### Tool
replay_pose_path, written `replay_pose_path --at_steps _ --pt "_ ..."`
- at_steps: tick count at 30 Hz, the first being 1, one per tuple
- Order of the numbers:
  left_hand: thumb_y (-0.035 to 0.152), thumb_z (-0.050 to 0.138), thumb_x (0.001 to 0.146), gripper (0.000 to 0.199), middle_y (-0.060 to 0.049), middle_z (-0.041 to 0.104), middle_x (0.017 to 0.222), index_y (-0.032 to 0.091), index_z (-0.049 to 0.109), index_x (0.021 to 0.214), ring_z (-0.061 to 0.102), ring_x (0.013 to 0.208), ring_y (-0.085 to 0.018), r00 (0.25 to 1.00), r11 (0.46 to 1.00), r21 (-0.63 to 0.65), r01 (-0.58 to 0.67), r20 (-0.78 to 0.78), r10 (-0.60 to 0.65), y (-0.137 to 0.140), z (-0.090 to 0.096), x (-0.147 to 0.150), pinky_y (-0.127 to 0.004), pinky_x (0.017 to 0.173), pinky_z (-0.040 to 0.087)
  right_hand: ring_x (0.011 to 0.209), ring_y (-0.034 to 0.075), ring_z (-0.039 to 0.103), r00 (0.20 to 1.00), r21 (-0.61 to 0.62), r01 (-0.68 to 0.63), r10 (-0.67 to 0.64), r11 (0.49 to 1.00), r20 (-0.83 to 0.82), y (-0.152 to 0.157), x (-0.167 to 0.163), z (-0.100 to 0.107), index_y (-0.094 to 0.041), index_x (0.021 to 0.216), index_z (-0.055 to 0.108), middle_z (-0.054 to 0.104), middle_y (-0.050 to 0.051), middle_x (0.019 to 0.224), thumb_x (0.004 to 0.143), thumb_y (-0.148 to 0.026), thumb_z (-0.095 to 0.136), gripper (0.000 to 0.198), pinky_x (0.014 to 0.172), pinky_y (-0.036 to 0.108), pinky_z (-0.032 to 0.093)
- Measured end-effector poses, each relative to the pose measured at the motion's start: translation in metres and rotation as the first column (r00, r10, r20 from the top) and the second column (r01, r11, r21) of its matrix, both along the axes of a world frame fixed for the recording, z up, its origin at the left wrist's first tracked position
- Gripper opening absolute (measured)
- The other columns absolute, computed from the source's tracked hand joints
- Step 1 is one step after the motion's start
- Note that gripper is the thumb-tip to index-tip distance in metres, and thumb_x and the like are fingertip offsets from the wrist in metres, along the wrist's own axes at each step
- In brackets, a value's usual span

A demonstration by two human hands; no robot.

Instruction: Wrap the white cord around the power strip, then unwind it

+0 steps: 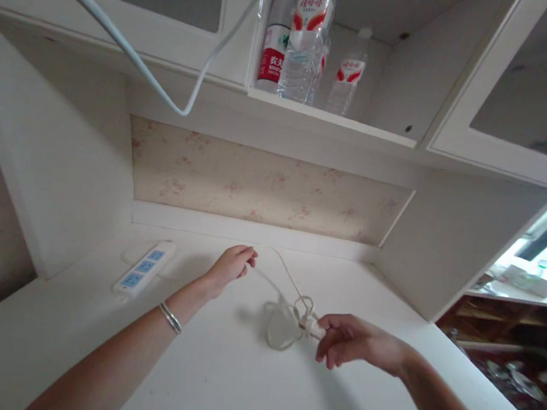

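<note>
While the left hand (231,265) pinches one end of a thin white cord (278,274) above the desk (211,372), the right hand (351,340) pinches the other end just beside a loose tangle of loops (300,311), cord taut between the two grips. Judged from the head view: knot half-worked, loops open, neither cinched nor freed. Power strip (141,268) lies left of the left grip, untouched.

Smooth matt white table (209,385) showing, glossy plastic power strip (143,267) gleaming, thin rubbery cord (286,294) looking slick, clear plastic bottles (306,41) shining.
</note>
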State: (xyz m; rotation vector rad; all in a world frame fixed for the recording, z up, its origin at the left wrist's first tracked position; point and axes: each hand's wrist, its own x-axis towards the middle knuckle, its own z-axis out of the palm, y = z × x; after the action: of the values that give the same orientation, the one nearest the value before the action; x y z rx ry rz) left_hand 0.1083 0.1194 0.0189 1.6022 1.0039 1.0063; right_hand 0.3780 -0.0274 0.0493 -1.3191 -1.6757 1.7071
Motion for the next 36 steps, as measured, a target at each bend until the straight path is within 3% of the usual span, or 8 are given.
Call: replay_pose_path --at_steps 3,6,9,13,21,26,30,36 --pt "0.046 0.044 0.082 0.039 -0.007 0.064 0.092 0.014 0.058 0.098 0.044 0.046 -0.004 0.988 0.989 -0.069 0.130 0.092 -0.123 -0.015 0.003 0.007 -0.019 0.045 0.028 0.051 0.010 0.055 0.999 0.103 -0.034 0.036 0.994 -0.025 0.015 -0.036 -0.005 -0.014 0.079 0.055 0.066 0.005 0.068 0.077 -0.045 0.065 0.032 0.050 0.022 0.039" --pt "0.045 0.047 0.081 0.038 -0.008 0.066 0.096 0.013 0.059 0.098 0.041 0.042 -0.004 0.967 0.968 -0.105 0.229 0.138 -0.214 -0.032 -0.001 0.012 -0.020 0.042 0.026 0.043 0.006 0.040 0.993 0.329 0.115 -0.100 0.937 -0.064 0.032 -0.063 -0.007 -0.016 0.066 0.049 0.050 -0.003 0.052 0.086 -0.052 0.051 0.041 0.044 0.020 0.029" --pt "0.047 0.046 0.083 0.038 -0.006 0.067 0.088 0.013 0.062 0.091 0.042 0.044 -0.005 0.956 0.959 -0.048 0.281 0.098 -0.275 -0.046 -0.002 0.014 -0.021 0.043 0.029 0.046 0.007 0.038 0.966 0.448 0.256 -0.212 0.856 -0.148 0.047 -0.084 -0.005 -0.017 0.072 0.049 0.045 -0.005 0.053 0.086 -0.054 0.050 0.040 0.045 0.020 0.029" --pt "0.049 0.043 0.086 0.041 -0.005 0.066 0.080 0.013 0.062 0.082 0.056 0.066 -0.012 0.926 0.921 0.106 0.376 -0.006 -0.377 -0.059 0.001 0.013 -0.022 0.057 0.038 0.049 0.008 0.042 0.948 0.475 0.316 -0.257 0.821 -0.186 0.061 -0.102 -0.005 -0.018 0.069 0.049 0.049 -0.004 0.055 0.086 -0.056 0.046 0.042 0.049 0.022 0.034" --pt "0.030 0.042 0.088 0.020 -0.001 0.067 0.082 0.023 0.059 0.096 0.061 0.073 -0.017 0.875 0.865 0.479 0.147 -0.472 0.112 -0.065 -0.006 0.006 -0.025 0.063 0.040 0.038 0.006 0.031 0.802 0.501 0.556 -0.587 0.663 -0.114 0.081 -0.106 -0.020 -0.018 0.064 0.049 0.041 -0.006 0.046 0.078 -0.061 0.052 0.046 0.038 0.020 0.022" --pt "0.027 0.042 0.089 0.036 -0.002 0.069 0.093 0.025 0.042 0.125 0.065 0.081 -0.019 0.840 0.834 0.542 0.101 -0.496 0.221 -0.070 -0.019 0.008 -0.027 0.069 0.046 0.032 0.007 0.033 0.779 0.449 0.584 -0.622 0.677 -0.075 0.082 -0.111 -0.034 -0.018 0.058 0.049 0.044 -0.004 0.039 0.079 -0.064 0.048 0.050 0.033 0.021 0.020" --pt "0.023 0.034 0.094 0.036 -0.001 0.067 0.099 0.029 0.042 0.128 0.064 0.085 -0.016 0.850 0.748 0.643 0.166 -0.477 0.222 -0.070 -0.024 0.007 -0.026 0.073 0.049 0.043 0.011 0.050 0.738 0.368 0.672 -0.621 0.643 -0.263 0.077 -0.116 -0.044 -0.018 0.068 0.053 0.056 0.000 0.053 0.076 -0.061 0.056 0.044 0.038 0.020 0.032" --pt "0.025 0.033 0.095 0.038 -0.004 0.065 0.094 0.026 0.043 0.132 0.064 0.083 -0.014 0.855 0.664 0.744 0.079 -0.393 0.339 -0.065 -0.024 0.004 -0.025 0.075 0.052 0.061 0.012 0.056 0.760 0.194 0.637 -0.566 0.746 -0.319 0.064 -0.111 -0.078 -0.015 0.098 0.063 0.064 0.007 0.084 0.082 -0.047 0.052 0.037 0.049 0.022 0.041"
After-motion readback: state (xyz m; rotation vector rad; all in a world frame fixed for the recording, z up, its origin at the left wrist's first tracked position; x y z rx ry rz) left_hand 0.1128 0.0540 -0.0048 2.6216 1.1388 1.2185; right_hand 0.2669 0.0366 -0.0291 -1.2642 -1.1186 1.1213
